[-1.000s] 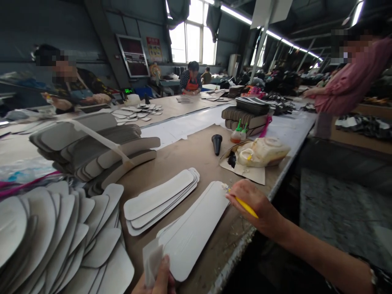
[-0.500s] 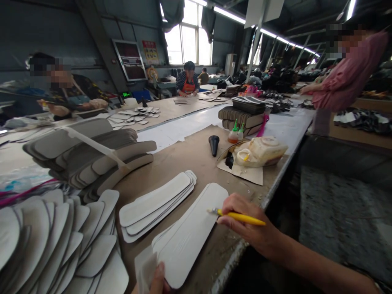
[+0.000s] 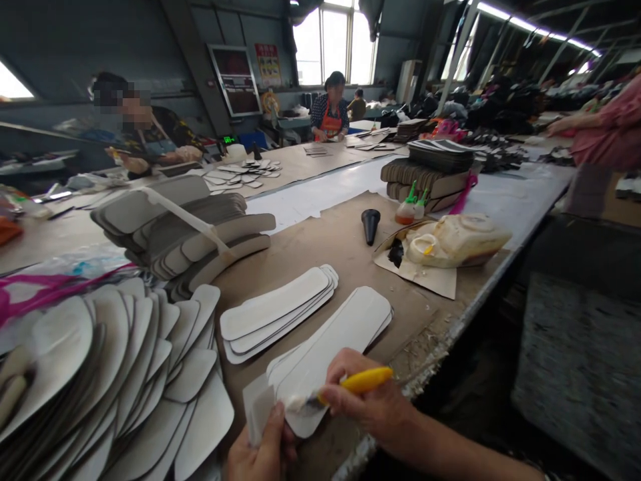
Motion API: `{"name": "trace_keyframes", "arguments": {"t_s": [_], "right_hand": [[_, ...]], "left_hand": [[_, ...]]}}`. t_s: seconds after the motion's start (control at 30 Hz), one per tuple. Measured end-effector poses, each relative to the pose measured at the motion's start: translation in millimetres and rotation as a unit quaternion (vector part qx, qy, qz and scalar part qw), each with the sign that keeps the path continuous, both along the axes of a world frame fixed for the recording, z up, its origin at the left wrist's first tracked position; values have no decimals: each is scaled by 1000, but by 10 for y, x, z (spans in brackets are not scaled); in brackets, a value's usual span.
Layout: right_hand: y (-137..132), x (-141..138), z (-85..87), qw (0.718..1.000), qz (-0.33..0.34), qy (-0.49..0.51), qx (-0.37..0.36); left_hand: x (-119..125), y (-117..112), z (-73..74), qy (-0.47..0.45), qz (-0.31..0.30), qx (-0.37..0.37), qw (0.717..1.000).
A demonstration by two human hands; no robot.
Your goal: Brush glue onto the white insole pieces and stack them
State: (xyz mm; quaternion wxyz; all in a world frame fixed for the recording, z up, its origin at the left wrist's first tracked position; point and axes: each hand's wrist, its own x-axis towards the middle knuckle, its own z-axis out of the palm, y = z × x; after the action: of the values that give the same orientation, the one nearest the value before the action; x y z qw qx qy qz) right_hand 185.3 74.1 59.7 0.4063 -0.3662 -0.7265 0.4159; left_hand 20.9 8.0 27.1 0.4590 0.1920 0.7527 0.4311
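Observation:
My right hand (image 3: 358, 397) is closed around a paintbrush (image 3: 369, 379) with a yellow handle. Its bristles touch the near end of a long white panel with rounded corners (image 3: 333, 341), which lies on top of a few similar ones. At that same end, my left hand (image 3: 263, 447) pinches some small, thin white sheets (image 3: 258, 407) between thumb and fingers, right beside the panel's edge. Just left of this lies a second small stack of long white panels (image 3: 278, 304). Many rounded white pieces (image 3: 150, 374) overlap in a fanned heap at the lower left.
A strapped bundle of grey panels (image 3: 175, 227) sits behind the heap. Farther right are a black cone (image 3: 370, 226), small green-tipped bottles (image 3: 406, 211) and a stained plastic container (image 3: 471, 239) on cardboard. The table edge (image 3: 441, 354) runs along my right. Other people work around the tables.
My right hand has drawn the brush down the panel from its upper middle to the near end. My left hand shows more fully, still pinching the sheets. The view has shifted.

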Motion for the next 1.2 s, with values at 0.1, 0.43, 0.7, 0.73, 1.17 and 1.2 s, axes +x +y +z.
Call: {"name": "trace_keyframes", "arguments": {"t_s": [0.1,0.43,0.7,0.73,1.17,1.2], "right_hand": [[187,149,30,995,-71,-45,59],[269,171,34,991,-9,-120,65],[618,701,263,916,-132,-235,296],[608,681,263,910,-130,-241,310],[-66,123,258,987,106,-32,116],[-50,130,299,990,99,-14,100]], "left_hand": [[-2,-20,-51,5,-11,23,1000],[-3,-18,-78,8,-50,44,998],[47,34,-19,21,-13,80,997],[49,36,-14,24,-14,81,996],[-6,35,96,60,24,48,997],[-27,19,140,71,42,48,995]]}}
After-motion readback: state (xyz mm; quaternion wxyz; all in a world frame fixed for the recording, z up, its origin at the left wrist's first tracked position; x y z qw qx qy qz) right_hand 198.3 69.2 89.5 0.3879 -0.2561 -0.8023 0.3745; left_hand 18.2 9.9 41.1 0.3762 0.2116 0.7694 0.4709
